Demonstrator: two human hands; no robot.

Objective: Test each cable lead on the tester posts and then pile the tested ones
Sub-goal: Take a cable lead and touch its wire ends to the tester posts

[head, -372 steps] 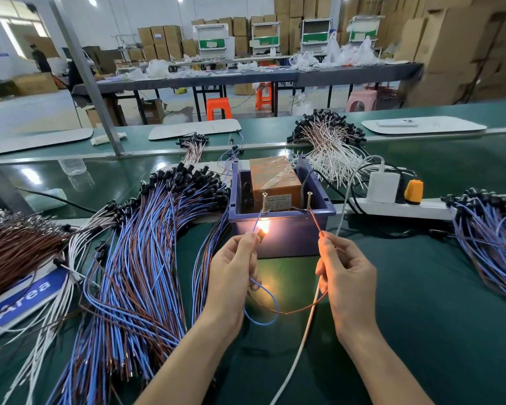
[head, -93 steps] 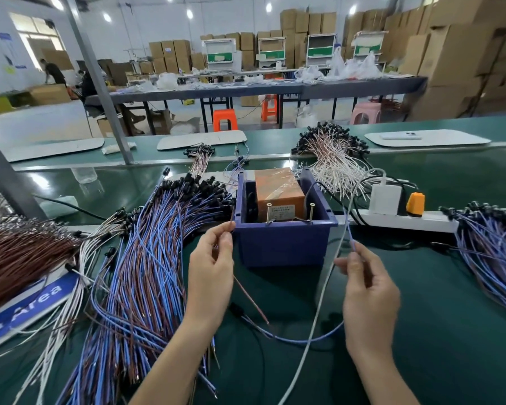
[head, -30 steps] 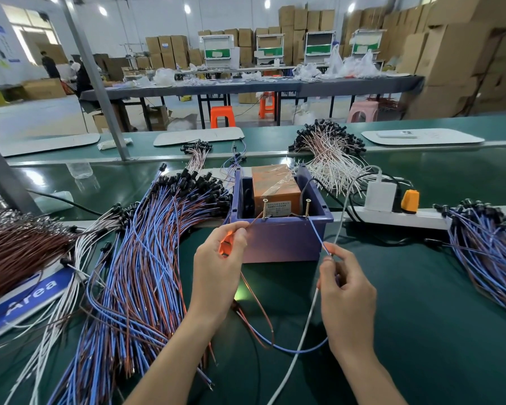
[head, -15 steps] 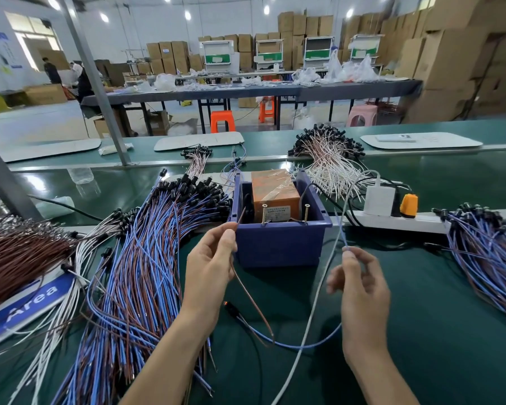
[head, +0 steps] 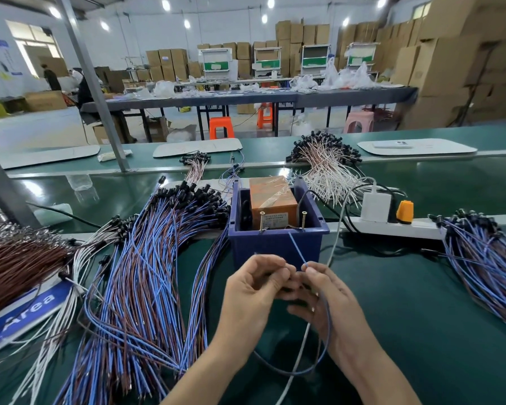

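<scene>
Fingers [head: 309, 269] of your right hand [head: 330, 296] pinched the thin blue cable lead [head: 297, 249], which ran up toward the right tester post [head: 304, 219] at twelve o'clock. Your left hand [head: 251, 290] curled onto its other end. It looked light, limp and smooth-jacketed, so a grip near the stripped tip suited it. A heap of blue-and-brown leads [head: 146, 273] lay at nine o'clock.

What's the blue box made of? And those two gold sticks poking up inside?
The blue box looks like moulded plastic: even colour, dull sheen, thick rim. The two posts look like metal screws, shiny and brass-coloured, with flat round heads; solid brass or plating, I cannot tell.
</scene>
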